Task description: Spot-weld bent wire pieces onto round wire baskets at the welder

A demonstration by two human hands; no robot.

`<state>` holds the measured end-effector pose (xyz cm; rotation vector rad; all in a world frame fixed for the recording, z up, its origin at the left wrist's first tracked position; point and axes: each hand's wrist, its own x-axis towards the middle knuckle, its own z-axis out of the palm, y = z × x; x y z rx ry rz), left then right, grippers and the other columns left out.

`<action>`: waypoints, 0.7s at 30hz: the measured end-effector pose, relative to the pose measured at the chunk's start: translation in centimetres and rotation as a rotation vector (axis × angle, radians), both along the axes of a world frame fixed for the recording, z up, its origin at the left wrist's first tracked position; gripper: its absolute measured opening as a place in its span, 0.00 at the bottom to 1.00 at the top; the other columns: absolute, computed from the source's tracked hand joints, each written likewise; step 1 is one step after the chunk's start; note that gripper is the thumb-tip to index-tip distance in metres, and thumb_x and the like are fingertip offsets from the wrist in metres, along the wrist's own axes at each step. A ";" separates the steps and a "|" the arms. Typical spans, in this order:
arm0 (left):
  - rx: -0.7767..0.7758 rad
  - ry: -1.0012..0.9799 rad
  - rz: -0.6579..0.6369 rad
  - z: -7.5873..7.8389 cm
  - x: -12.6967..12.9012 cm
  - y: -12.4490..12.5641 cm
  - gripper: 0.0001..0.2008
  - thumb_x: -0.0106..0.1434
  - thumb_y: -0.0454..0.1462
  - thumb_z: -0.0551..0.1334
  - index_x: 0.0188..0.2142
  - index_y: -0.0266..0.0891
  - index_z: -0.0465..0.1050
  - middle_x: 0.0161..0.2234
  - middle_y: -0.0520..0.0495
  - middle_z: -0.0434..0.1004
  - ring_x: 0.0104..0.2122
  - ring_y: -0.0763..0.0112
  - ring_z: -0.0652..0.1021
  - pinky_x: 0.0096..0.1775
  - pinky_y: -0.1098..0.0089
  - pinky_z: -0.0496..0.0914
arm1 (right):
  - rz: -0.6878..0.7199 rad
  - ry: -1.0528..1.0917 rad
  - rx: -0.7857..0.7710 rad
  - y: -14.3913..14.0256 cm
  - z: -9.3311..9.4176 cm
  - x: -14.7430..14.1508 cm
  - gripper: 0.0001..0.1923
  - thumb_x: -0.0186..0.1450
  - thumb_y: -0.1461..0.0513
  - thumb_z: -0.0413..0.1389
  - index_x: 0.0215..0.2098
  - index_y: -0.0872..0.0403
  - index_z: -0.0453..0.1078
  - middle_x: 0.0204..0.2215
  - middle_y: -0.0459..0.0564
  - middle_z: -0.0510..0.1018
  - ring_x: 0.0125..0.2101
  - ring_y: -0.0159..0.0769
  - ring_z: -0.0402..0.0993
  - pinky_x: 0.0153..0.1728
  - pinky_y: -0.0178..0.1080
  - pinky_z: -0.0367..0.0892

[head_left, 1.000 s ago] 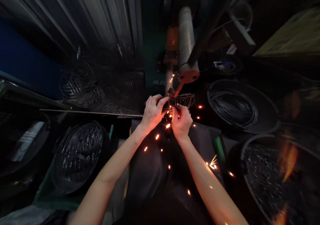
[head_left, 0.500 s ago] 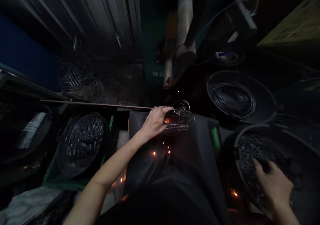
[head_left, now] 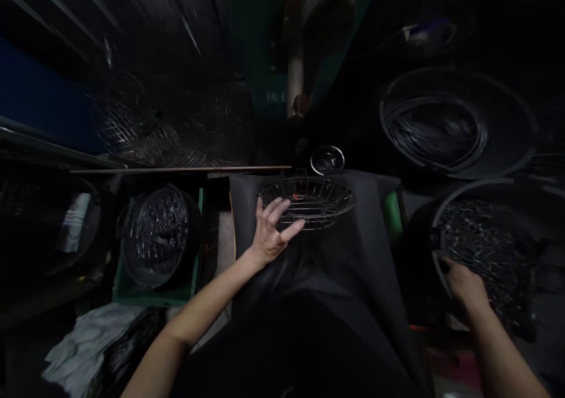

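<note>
A round wire basket (head_left: 324,212) lies over the dark cloth covering my lap. My left hand (head_left: 273,230) is at its near left side, with fingers spread; the fingertips overlap the wires, and whether they touch is unclear. A small red glow shows within the basket. At the right, my right hand (head_left: 465,286) is at the near left rim of a dark tub (head_left: 450,201) with many small metal pieces (head_left: 485,251). Its fingers are curled together and partly hidden, so what they hold cannot be made out.
Ahead stands a machine with a rod (head_left: 295,86) pointing down, and a small metal bowl (head_left: 327,160) below it. Coiled wire (head_left: 435,130) fills a tub at the right. At left, a green crate (head_left: 154,297) holds a container of wire parts (head_left: 161,233); a pale cloth (head_left: 88,342) lies nearer.
The scattered orange sparks are gone. My left hand has loosened from the basket and spread its fingers, and the basket sits flatter. My right hand has shifted from over the metal pieces to the tub's rim.
</note>
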<state>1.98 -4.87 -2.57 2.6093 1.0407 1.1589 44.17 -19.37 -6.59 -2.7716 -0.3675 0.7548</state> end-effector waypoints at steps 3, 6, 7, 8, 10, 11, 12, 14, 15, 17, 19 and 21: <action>-0.105 0.007 0.077 -1.2 -1.1 -0.2 0.26 0.58 0.35 0.63 0.54 0.49 0.56 0.59 0.41 0.56 0.59 0.57 0.62 0.58 0.44 0.56 | -0.005 -0.043 -0.061 -0.2 0.0 0.0 0.18 0.49 0.63 0.59 0.07 0.47 0.60 0.09 0.41 0.55 0.12 0.30 0.49 0.28 0.46 0.49; -0.161 0.034 0.103 -1.8 -2.0 0.0 0.25 0.58 0.38 0.63 0.53 0.46 0.56 0.53 0.42 0.61 0.56 0.58 0.65 0.56 0.45 0.62 | 0.003 -0.149 -0.134 -0.1 0.6 -0.5 0.24 0.48 0.67 0.62 0.06 0.48 0.53 0.09 0.41 0.52 0.20 0.40 0.65 0.31 0.46 0.51; -0.150 0.032 0.093 -1.7 -2.1 0.0 0.24 0.58 0.38 0.63 0.53 0.47 0.57 0.50 0.44 0.63 0.54 0.60 0.67 0.55 0.46 0.63 | -0.010 -0.213 -0.152 0.0 1.0 -0.8 0.26 0.47 0.68 0.63 0.07 0.48 0.50 0.09 0.40 0.51 0.26 0.44 0.70 0.33 0.47 0.53; -0.126 0.024 0.077 -1.4 -2.0 -0.1 0.23 0.58 0.37 0.63 0.52 0.48 0.59 0.47 0.46 0.64 0.52 0.61 0.68 0.54 0.47 0.64 | -0.033 -0.283 -0.158 0.2 1.4 -1.1 0.27 0.46 0.69 0.64 0.08 0.48 0.48 0.10 0.40 0.50 0.31 0.48 0.73 0.34 0.48 0.55; -0.053 0.011 0.045 -0.4 -1.7 -0.8 0.21 0.58 0.36 0.63 0.50 0.51 0.62 0.43 0.49 0.65 0.48 0.64 0.70 0.55 0.48 0.63 | -0.080 -0.412 -0.112 0.5 2.6 -1.9 0.29 0.46 0.69 0.64 0.11 0.47 0.45 0.11 0.42 0.55 0.40 0.52 0.74 0.38 0.49 0.58; -0.010 0.011 0.040 0.2 -1.3 -1.2 0.20 0.57 0.36 0.64 0.48 0.53 0.64 0.41 0.50 0.66 0.47 0.66 0.70 0.56 0.49 0.62 | -0.090 -0.455 -0.064 0.7 3.2 -2.3 0.28 0.46 0.69 0.64 0.12 0.47 0.46 0.13 0.45 0.61 0.42 0.53 0.74 0.40 0.50 0.59; 0.032 0.015 0.042 0.9 -0.9 -1.8 0.18 0.57 0.35 0.65 0.46 0.54 0.66 0.39 0.51 0.66 0.45 0.68 0.70 0.58 0.51 0.61 | -0.076 -0.477 -0.005 0.9 3.8 -2.7 0.25 0.47 0.69 0.63 0.14 0.47 0.48 0.18 0.50 0.68 0.44 0.52 0.74 0.41 0.50 0.60; 0.094 0.034 0.053 2.1 0.0 -2.9 0.16 0.57 0.34 0.65 0.44 0.55 0.69 0.37 0.53 0.66 0.43 0.71 0.70 0.59 0.56 0.58 | -0.014 -0.481 0.133 1.1 4.7 -3.5 0.15 0.50 0.68 0.60 0.17 0.49 0.58 0.30 0.60 0.77 0.44 0.49 0.74 0.42 0.48 0.63; 0.094 0.044 0.042 2.5 0.4 -3.4 0.16 0.57 0.33 0.65 0.43 0.54 0.70 0.36 0.53 0.67 0.43 0.71 0.69 0.59 0.59 0.57 | 0.027 -0.467 0.202 1.1 5.0 -3.7 0.09 0.52 0.67 0.59 0.20 0.51 0.64 0.34 0.62 0.78 0.43 0.46 0.75 0.41 0.47 0.64; 0.035 0.051 -0.022 3.1 1.3 -4.2 0.17 0.57 0.31 0.64 0.44 0.52 0.71 0.36 0.52 0.68 0.42 0.71 0.69 0.58 0.63 0.54 | 0.101 -0.441 0.311 0.9 5.0 -4.0 0.04 0.53 0.64 0.58 0.29 0.55 0.71 0.37 0.63 0.78 0.40 0.42 0.76 0.40 0.44 0.65; 0.008 0.044 -0.074 3.1 2.1 -4.7 0.16 0.58 0.30 0.63 0.44 0.51 0.71 0.35 0.52 0.69 0.41 0.73 0.69 0.57 0.65 0.52 | 0.134 -0.458 0.352 0.4 4.7 -3.8 0.12 0.53 0.61 0.59 0.35 0.57 0.74 0.36 0.62 0.79 0.38 0.40 0.76 0.39 0.42 0.66; 0.059 0.059 -0.064 2.9 2.7 -5.0 0.13 0.59 0.33 0.63 0.43 0.52 0.72 0.35 0.54 0.70 0.40 0.75 0.69 0.58 0.66 0.52 | 0.160 -0.513 0.319 -0.3 4.2 -3.3 0.17 0.53 0.58 0.58 0.39 0.59 0.74 0.36 0.62 0.78 0.37 0.42 0.76 0.39 0.43 0.66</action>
